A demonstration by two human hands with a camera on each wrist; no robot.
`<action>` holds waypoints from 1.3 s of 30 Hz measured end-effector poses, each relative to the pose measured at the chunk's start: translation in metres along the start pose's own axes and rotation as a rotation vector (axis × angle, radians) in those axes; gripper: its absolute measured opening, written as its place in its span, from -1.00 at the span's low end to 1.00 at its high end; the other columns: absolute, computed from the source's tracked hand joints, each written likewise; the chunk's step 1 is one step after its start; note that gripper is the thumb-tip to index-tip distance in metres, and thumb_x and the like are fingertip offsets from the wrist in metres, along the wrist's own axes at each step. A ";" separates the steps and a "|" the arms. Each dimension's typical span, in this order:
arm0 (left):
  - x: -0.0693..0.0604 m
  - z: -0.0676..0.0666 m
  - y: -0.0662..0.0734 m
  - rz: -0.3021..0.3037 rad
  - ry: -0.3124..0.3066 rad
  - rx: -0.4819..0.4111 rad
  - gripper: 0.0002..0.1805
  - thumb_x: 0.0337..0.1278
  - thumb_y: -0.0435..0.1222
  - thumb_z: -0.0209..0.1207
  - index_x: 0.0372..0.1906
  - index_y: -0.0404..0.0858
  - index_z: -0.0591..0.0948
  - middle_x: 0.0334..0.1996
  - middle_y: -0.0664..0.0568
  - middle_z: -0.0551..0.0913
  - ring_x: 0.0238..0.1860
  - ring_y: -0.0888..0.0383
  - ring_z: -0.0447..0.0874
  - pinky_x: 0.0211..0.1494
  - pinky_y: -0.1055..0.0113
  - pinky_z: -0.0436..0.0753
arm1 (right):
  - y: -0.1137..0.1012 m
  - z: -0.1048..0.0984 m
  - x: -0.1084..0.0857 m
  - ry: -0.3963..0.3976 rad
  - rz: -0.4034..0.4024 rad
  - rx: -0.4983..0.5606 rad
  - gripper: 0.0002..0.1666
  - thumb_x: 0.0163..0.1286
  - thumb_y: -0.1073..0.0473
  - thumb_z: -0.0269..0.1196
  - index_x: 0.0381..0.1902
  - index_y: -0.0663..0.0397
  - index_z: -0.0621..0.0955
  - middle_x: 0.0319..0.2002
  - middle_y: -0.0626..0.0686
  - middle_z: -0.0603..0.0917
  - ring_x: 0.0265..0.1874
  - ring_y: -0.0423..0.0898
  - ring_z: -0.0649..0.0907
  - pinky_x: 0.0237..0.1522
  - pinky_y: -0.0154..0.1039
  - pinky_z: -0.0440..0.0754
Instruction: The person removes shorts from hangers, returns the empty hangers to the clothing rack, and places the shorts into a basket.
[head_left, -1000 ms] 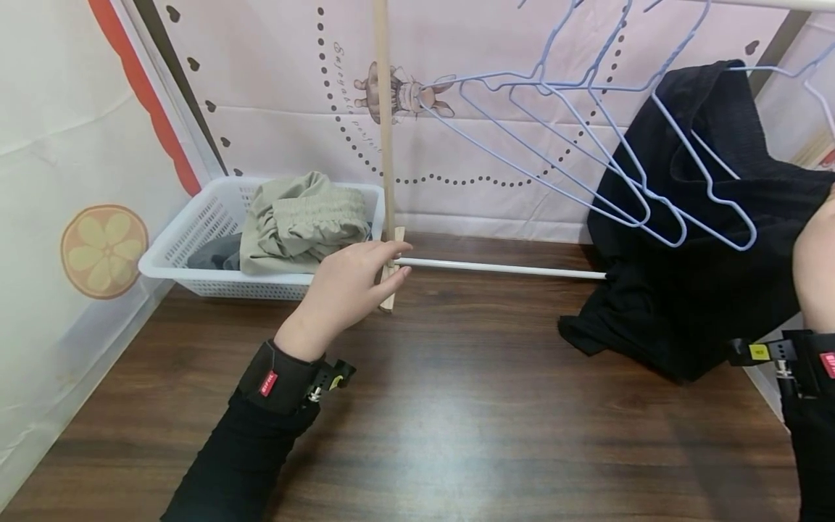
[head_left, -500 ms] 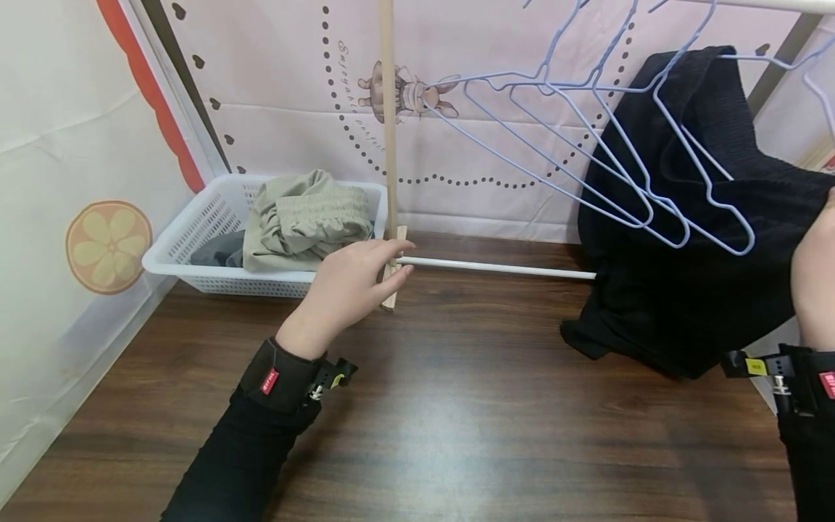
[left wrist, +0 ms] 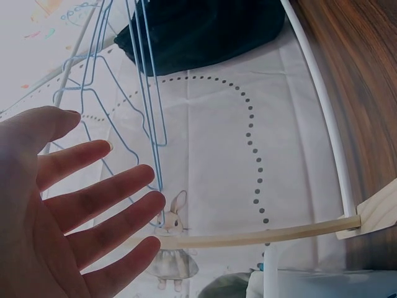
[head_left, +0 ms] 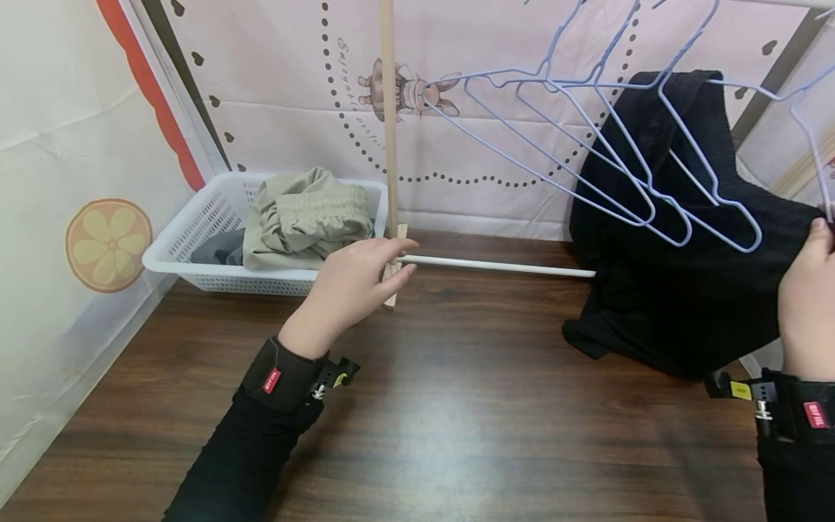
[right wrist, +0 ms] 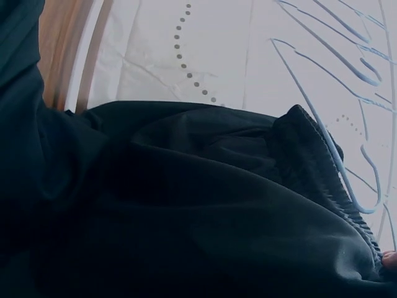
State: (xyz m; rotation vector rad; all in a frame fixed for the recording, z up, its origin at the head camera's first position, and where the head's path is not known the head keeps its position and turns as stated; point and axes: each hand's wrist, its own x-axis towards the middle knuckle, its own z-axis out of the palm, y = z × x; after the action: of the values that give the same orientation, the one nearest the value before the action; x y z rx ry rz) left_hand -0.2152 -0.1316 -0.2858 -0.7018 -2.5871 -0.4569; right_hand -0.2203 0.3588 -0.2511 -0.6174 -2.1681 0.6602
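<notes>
My right hand (head_left: 809, 304) pinches the waistband of black elastic-waist trousers (head_left: 681, 297) at its right end. One arm of a blue wire hanger (head_left: 759, 88) reaches into the waistband's upper left corner. In the right wrist view, the black cloth (right wrist: 186, 205) fills the lower part; only a fingertip (right wrist: 389, 259) shows at the edge. My left hand (head_left: 349, 286) is beside the foot of the wooden post (head_left: 388, 145). From the left wrist, that hand (left wrist: 74, 211) looks relaxed, fingers spread and holding nothing.
Several blue hangers (head_left: 549, 72) hang from a rail at the top right, in front of the trousers. A white basket (head_left: 196, 273) at the left holds light green clothing (head_left: 313, 217) and grey cloth. A white rod (head_left: 496, 266) runs low from the post's foot.
My right hand has moved left, into fuller view, still holding the waistband. The trousers' upper corner dropped and shifted left, and the hanger shows more. My left hand stayed nearly still.
</notes>
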 end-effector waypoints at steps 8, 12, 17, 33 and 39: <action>0.001 0.003 0.002 0.007 0.011 -0.017 -0.59 0.38 -0.04 0.09 0.20 -0.12 0.58 0.09 0.01 0.65 0.08 0.01 0.61 -0.02 0.07 0.59 | -0.001 0.001 -0.013 -0.168 0.113 0.102 -0.46 0.61 -0.04 -0.28 0.45 -0.20 0.32 0.38 0.00 0.32 0.26 -0.18 0.31 0.27 -0.24 0.25; 0.002 0.004 0.004 0.003 0.011 -0.017 -0.59 0.38 -0.04 0.08 0.20 -0.11 0.57 0.09 0.02 0.65 0.08 0.01 0.61 -0.02 0.07 0.59 | 0.001 0.005 -0.015 -0.161 0.092 0.126 -0.48 0.61 0.04 -0.21 0.42 -0.01 0.36 0.38 0.06 0.32 0.34 -0.16 0.26 0.36 -0.18 0.17; 0.002 0.004 0.005 -0.005 0.004 -0.020 -0.58 0.39 -0.03 0.07 0.21 -0.11 0.57 0.09 0.01 0.64 0.08 0.00 0.61 -0.01 0.07 0.58 | 0.003 0.011 -0.017 -0.162 0.050 0.066 -0.51 0.59 0.12 -0.16 0.36 0.11 0.43 0.30 0.19 0.40 0.32 0.02 0.33 0.34 -0.06 0.23; 0.008 0.006 0.006 -0.063 -0.065 -0.020 -0.54 0.40 0.02 0.04 0.25 -0.08 0.54 0.13 0.03 0.62 0.07 0.04 0.61 0.01 0.09 0.57 | 0.006 0.033 -0.020 -0.520 -0.075 0.076 -0.47 0.56 0.06 -0.10 0.30 0.26 0.46 0.28 0.34 0.42 0.30 0.23 0.33 0.33 0.07 0.19; 0.008 0.007 0.006 -0.108 -0.084 -0.049 -0.53 0.40 0.02 0.03 0.27 -0.08 0.51 0.12 0.02 0.62 0.02 0.05 0.62 -0.01 0.08 0.57 | 0.007 0.046 -0.033 -0.567 -0.118 0.155 -0.49 0.54 0.06 -0.03 0.22 0.33 0.52 0.15 0.30 0.49 0.02 -0.01 0.46 -0.02 -0.39 0.37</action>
State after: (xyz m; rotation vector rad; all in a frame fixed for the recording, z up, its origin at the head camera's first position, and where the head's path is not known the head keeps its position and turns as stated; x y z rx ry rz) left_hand -0.2207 -0.1209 -0.2862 -0.6123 -2.7111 -0.5366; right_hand -0.2356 0.3322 -0.2989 -0.2288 -2.6096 1.0201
